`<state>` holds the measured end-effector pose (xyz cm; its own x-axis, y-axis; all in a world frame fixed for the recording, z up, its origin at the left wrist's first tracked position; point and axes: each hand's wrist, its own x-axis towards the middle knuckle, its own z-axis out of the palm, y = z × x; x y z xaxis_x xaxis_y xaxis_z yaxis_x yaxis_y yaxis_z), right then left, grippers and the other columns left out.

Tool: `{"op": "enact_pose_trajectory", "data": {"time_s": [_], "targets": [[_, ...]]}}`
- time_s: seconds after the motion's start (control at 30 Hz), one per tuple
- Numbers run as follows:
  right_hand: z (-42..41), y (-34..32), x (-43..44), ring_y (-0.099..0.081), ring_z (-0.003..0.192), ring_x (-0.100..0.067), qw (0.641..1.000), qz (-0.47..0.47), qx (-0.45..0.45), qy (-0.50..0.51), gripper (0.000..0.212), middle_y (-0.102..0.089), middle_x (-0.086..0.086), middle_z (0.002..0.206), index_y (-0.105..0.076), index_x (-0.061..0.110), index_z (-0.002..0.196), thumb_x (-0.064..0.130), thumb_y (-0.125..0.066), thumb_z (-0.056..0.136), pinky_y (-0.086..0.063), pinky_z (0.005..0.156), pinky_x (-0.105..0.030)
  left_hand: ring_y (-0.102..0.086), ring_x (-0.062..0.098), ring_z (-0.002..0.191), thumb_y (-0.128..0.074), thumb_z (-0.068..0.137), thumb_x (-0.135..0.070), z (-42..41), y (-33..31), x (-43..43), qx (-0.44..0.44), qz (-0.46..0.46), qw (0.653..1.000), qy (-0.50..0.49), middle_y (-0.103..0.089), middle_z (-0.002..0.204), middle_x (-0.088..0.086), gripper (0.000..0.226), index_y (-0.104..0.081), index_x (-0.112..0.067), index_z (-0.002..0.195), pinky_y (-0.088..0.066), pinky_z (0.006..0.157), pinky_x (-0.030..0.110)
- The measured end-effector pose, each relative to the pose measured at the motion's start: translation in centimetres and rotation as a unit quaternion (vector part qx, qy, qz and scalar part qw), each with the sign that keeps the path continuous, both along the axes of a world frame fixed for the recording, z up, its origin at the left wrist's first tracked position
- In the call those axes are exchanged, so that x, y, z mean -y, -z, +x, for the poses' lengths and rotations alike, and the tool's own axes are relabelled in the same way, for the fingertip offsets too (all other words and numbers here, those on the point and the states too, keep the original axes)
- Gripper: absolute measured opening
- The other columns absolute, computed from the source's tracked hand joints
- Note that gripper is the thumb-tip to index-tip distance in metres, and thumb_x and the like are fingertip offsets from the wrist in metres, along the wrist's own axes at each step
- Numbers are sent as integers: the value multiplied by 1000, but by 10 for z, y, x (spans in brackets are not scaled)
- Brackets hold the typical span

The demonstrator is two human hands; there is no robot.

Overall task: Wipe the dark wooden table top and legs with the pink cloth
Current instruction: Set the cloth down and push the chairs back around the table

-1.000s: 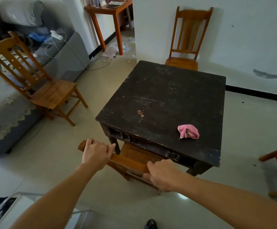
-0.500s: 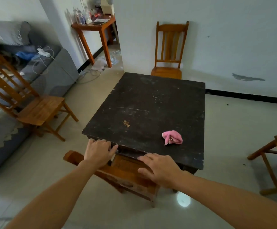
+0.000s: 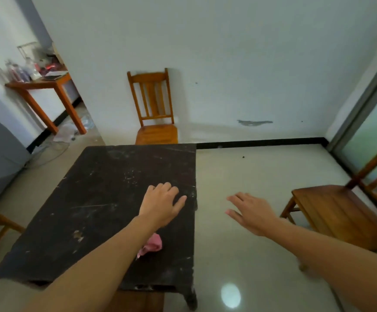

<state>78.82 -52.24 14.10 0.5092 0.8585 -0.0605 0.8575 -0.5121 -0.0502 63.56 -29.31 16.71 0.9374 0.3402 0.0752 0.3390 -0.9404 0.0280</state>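
Observation:
The dark wooden table fills the lower left of the head view, its top scratched and dusty. A crumpled pink cloth lies on it near the right edge, partly hidden under my left forearm. My left hand reaches over the table top past the cloth, fingers relaxed and slightly bent, holding nothing. My right hand hovers over the floor to the right of the table, fingers spread and empty.
A wooden chair stands against the white wall behind the table. Another wooden chair is at the right, near a glass door. A chair seat sits under the table's near edge. An orange side table with clutter is at far left.
Both hands have let go of the chair tucked under the table and moved forward. The left hand now reaches over the table top, the right hand out over the floor. The view has lifted.

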Motion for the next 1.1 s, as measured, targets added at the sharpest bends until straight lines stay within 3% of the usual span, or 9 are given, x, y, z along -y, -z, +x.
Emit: {"op": "enact_pose_trajectory", "data": {"time_s": [0.03, 0.1, 0.17, 0.43, 0.7, 0.87, 1.1], "targets": [[25, -1, 12, -54, 119, -19, 1000, 4, 12, 14, 94, -51, 3, 137, -42, 26, 141, 75, 11, 81, -49, 88, -34, -54, 14, 95, -33, 95, -52, 25, -1, 7, 5, -1, 1000, 5, -58, 104, -4, 42, -60, -23, 110, -42, 86, 33], [70, -4, 34, -53, 119, -17, 999, 3, 18, 44, 66, -50, 2, 138, -40, 25, 143, 64, -14, 96, -50, 90, -33, -53, 13, 95, -35, 95, -52, 69, -4, 22, 6, -9, 1000, 13, -57, 104, -4, 40, -60, -23, 109, -42, 86, 33], [107, -6, 52, -54, 119, -17, 998, 4, 16, 62, 55, -50, 1, 139, -38, 25, 143, 57, -26, 100, -52, 90, -33, -51, 12, 94, -35, 95, -52, 106, -6, 37, -7, -19, 999, 30, -55, 103, -5, 40, -59, -24, 110, -42, 88, 33], [245, -14, 68, -54, 118, -16, 992, 16, 34, 123, 54, -50, 1, 139, -39, 25, 143, 57, -27, 100, -52, 89, -30, -51, 12, 108, -33, 95, -55, 261, -6, 41, 13, -24, 995, 91, -56, 117, -4, 46, -55, -24, 121, -39, 99, 32], [416, -13, 50, -52, 121, -17, 980, 15, 46, 195, 55, -49, 1, 140, -38, 25, 144, 56, -26, 101, -50, 93, -32, -51, 15, 108, -31, 96, -53, 462, -4, 10, 13, 9, 987, 162, -56, 117, -3, 47, -56, -22, 121, -37, 94, 33], [516, -28, 62, -53, 121, -18, 954, 35, 47, 293, 54, -51, 0, 139, -40, 24, 144, 54, -28, 101, -50, 91, -33, -54, 19, 98, -12, 86, -59, 595, -24, 0, 38, 31, 967, 250, -59, 106, -1, 68, -61, -20, 113, -39, 86, 35], [638, -19, 115, -50, 124, -16, 925, 22, 43, 377, 54, -48, 4, 141, -38, 27, 145, 56, -27, 101, -51, 92, -33, -58, 19, 86, -24, 88, -55, 769, -19, 40, 66, 18, 934, 350, -62, 94, -1, 56, -64, -18, 103, -42, 77, 33]]}}
